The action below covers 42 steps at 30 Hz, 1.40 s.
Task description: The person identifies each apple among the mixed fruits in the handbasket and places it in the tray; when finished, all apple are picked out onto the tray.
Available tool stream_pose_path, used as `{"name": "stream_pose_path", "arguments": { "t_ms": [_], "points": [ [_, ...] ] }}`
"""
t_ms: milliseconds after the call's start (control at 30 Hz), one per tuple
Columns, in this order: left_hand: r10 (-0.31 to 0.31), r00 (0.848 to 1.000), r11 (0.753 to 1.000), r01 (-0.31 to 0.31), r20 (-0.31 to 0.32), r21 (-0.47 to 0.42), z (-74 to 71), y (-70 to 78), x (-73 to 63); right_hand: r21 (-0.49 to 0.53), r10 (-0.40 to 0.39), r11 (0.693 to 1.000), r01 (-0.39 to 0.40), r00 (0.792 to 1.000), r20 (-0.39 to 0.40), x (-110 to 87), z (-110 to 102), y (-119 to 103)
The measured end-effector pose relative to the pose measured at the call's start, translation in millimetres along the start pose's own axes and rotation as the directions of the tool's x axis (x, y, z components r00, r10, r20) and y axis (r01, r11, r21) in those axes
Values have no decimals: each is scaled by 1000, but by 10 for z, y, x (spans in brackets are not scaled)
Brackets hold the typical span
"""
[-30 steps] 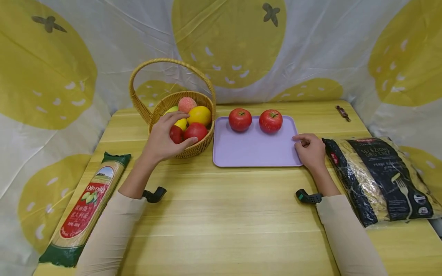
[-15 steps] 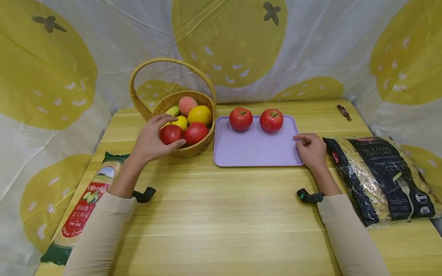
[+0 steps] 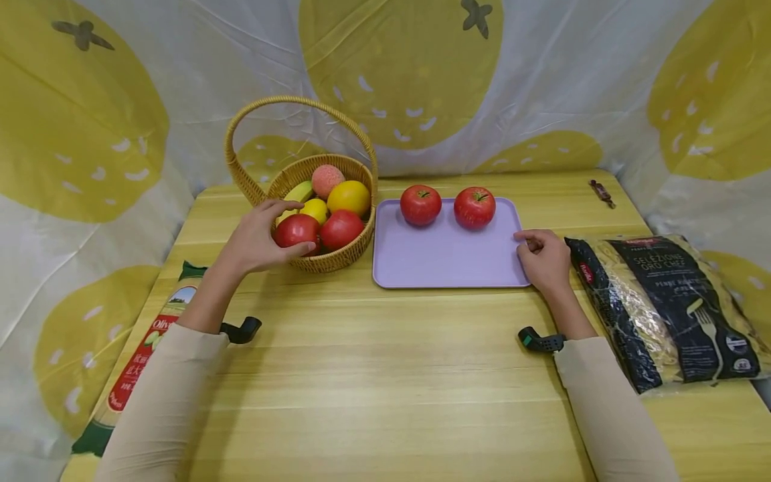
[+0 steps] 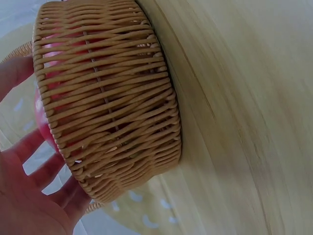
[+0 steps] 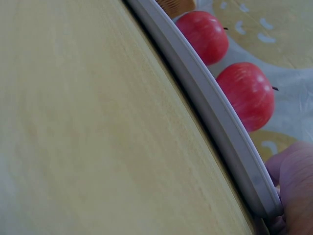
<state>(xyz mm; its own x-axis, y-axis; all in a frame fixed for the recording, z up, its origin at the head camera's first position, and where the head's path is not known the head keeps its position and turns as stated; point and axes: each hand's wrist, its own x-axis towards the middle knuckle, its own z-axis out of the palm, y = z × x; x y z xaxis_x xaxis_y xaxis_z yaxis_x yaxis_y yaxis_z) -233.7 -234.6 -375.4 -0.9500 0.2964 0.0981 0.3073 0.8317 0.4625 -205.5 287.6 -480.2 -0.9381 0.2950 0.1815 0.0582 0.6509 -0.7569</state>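
My left hand (image 3: 259, 234) is at the left side of the wicker basket (image 3: 328, 263), fingers and thumb spread about a glossy dark red fruit (image 3: 297, 229). Its thumb overlaps the fruit's front; the left wrist view shows fingertips at the rim beside the red skin (image 4: 40, 115). A second red fruit (image 3: 342, 230) lies to the right in the basket, with a lemon (image 3: 315, 211), a larger yellow fruit (image 3: 349, 199), a banana (image 3: 300, 192) and a pink rough fruit (image 3: 327, 181) behind. My right hand (image 3: 545, 261) pinches the right edge of the lilac tray (image 3: 446, 264).
Two red apples (image 3: 420, 205) sit at the tray's back. A pasta bag (image 3: 662, 314) lies at the right, and a spaghetti pack (image 3: 135, 368) at the left, partly under my left sleeve. A small wrapped candy (image 3: 602, 194) rests at the back right.
My left hand has shifted left across the basket, uncovering more of the dark red fruit, lemon and banana. The right hand and tray stay put.
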Motion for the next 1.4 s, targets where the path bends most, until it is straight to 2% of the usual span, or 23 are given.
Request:
{"name": "stream_pose_path", "arguments": {
  "t_ms": [433,867,1267,1400],
  "points": [
    [-20,992,997,11,125,77,-9,-43,101,-3,7,1000,-7,1000,-5,2,2,1],
    [-13,965,991,-23,262,134,-50,-36,226,-11,19,1000,-19,1000,-1,8,12,17],
    [-31,957,990,-10,289,138,-75,-1,236,-13,22,1000,-22,1000,2,-4,12,6],
    [-29,962,993,-4,271,121,-87,-3,226,-9,15,1000,-15,1000,-2,3,16,14]
  ]
}}
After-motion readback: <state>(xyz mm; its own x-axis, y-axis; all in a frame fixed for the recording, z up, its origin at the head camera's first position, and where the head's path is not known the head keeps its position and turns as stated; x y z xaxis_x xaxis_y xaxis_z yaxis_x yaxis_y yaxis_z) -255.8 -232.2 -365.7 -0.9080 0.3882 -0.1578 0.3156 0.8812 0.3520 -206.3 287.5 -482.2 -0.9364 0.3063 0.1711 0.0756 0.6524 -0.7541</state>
